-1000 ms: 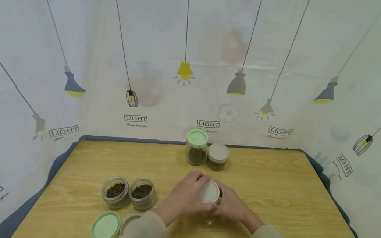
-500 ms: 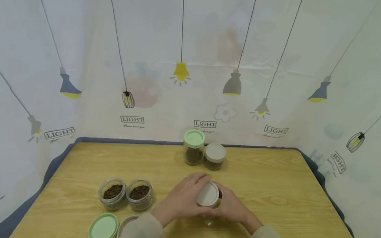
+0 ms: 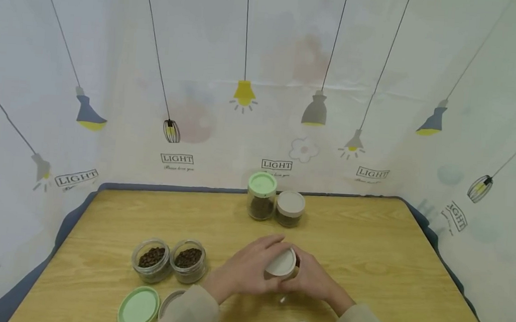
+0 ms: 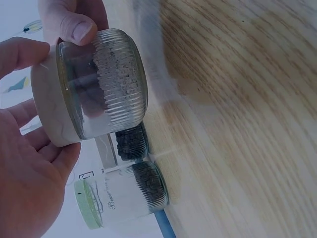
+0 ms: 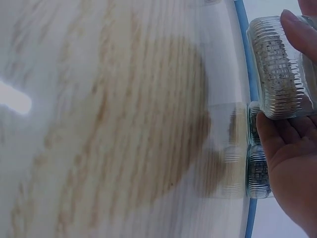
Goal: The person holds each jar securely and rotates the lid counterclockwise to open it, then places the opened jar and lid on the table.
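Note:
Over the middle of the table, both hands hold one squat glass jar (image 4: 116, 82) with ribbed sides and a pale beige lid (image 3: 282, 263). My left hand (image 3: 250, 266) curls its fingers and thumb around the lid. From the other side, my right hand (image 3: 314, 279) grips the glass body. The jar is raised off the wood in the wrist views, with its lid on. Whether the ribbed glass has anything in it, I cannot tell.
Two open jars (image 3: 151, 261) of dark brown beans stand at the left. In front lie a green lid (image 3: 139, 308) and a beige lid (image 3: 170, 300), partly behind the left sleeve. At the back stand a taller green-lidded jar (image 3: 262, 196) and a shorter beige-lidded jar (image 3: 289, 209).
Both hands keep their hold on the jar. Its lid tilts slightly more, and the left fingers have shifted a little on it. The head view has moved slightly.

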`<move>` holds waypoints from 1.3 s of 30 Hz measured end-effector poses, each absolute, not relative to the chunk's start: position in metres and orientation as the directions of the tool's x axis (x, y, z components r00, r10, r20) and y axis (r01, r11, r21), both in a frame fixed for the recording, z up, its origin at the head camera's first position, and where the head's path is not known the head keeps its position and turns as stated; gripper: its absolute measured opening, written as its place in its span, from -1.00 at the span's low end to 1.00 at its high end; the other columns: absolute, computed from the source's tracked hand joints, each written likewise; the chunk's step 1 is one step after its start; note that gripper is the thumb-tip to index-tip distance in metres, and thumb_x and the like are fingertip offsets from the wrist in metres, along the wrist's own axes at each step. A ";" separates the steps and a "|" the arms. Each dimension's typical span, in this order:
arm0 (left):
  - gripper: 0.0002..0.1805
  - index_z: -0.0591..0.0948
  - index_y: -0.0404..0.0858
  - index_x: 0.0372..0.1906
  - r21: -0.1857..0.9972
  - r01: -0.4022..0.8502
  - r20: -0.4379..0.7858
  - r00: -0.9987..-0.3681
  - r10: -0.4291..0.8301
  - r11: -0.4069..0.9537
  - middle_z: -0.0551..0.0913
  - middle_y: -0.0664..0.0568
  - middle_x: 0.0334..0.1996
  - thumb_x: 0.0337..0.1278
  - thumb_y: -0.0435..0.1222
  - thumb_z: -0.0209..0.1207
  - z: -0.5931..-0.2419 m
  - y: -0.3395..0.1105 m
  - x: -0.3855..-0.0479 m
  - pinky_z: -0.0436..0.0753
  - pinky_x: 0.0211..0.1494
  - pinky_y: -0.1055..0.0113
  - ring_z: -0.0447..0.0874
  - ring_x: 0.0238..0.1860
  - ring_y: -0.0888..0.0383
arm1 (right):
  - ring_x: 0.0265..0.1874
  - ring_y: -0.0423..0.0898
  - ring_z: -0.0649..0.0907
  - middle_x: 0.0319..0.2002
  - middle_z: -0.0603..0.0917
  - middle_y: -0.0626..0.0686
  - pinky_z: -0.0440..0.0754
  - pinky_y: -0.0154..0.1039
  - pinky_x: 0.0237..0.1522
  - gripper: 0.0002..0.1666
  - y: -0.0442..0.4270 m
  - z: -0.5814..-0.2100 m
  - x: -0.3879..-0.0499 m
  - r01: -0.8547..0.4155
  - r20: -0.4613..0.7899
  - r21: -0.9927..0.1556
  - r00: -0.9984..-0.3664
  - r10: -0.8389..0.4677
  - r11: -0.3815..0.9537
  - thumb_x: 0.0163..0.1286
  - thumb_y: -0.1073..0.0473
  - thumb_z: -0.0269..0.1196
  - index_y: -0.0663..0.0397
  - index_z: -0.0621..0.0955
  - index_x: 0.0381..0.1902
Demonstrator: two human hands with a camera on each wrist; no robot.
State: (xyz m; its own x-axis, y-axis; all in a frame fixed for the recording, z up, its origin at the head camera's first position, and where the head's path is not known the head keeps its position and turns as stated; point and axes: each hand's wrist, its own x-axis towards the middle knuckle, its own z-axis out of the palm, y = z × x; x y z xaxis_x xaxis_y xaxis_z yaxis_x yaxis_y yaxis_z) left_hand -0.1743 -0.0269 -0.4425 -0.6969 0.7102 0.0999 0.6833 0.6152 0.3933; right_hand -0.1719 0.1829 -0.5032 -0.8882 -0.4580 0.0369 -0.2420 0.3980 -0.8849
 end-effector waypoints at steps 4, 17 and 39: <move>-0.19 0.31 0.11 0.42 0.405 0.663 0.095 -0.716 0.692 0.630 0.30 -0.01 0.45 0.00 0.00 0.33 -0.441 -0.026 -0.176 0.46 0.36 0.03 0.30 0.43 0.01 | 0.15 -0.08 0.57 0.17 0.57 -0.05 0.52 -0.24 0.21 0.00 0.183 -0.502 -0.173 -0.236 0.032 -0.887 -0.888 -0.458 0.397 -0.04 -0.04 0.55 -0.03 0.36 0.35; -0.12 0.31 0.12 0.41 0.397 0.614 0.122 -0.772 0.624 0.682 0.35 0.06 0.39 -0.06 0.27 0.29 -0.446 -0.025 -0.178 0.55 0.25 0.07 0.37 0.36 0.06 | 0.16 -0.07 0.57 0.17 0.56 -0.03 0.52 -0.27 0.20 0.05 0.182 -0.505 -0.176 -0.238 0.042 -0.894 -0.887 -0.459 0.379 -0.04 -0.07 0.56 -0.03 0.33 0.38; -0.18 0.36 0.05 0.41 0.452 0.606 0.065 -0.754 0.654 0.654 0.33 0.08 0.41 -0.09 -0.03 0.33 -0.440 -0.030 -0.178 0.52 0.29 0.12 0.33 0.38 0.10 | 0.16 -0.08 0.56 0.22 0.53 -0.04 0.54 -0.25 0.16 0.06 0.180 -0.506 -0.178 -0.239 0.037 -0.899 -0.876 -0.481 0.366 -0.03 -0.05 0.56 -0.11 0.31 0.40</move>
State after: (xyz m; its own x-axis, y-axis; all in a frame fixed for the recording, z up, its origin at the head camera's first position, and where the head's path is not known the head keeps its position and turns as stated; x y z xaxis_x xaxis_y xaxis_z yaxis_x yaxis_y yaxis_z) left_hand -0.1775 -0.0297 -0.4402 -0.7536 0.6541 0.0646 0.6064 0.6541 0.4521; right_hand -0.1780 0.1803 -0.5056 -0.8757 -0.4815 0.0368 -0.2390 0.3660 -0.8994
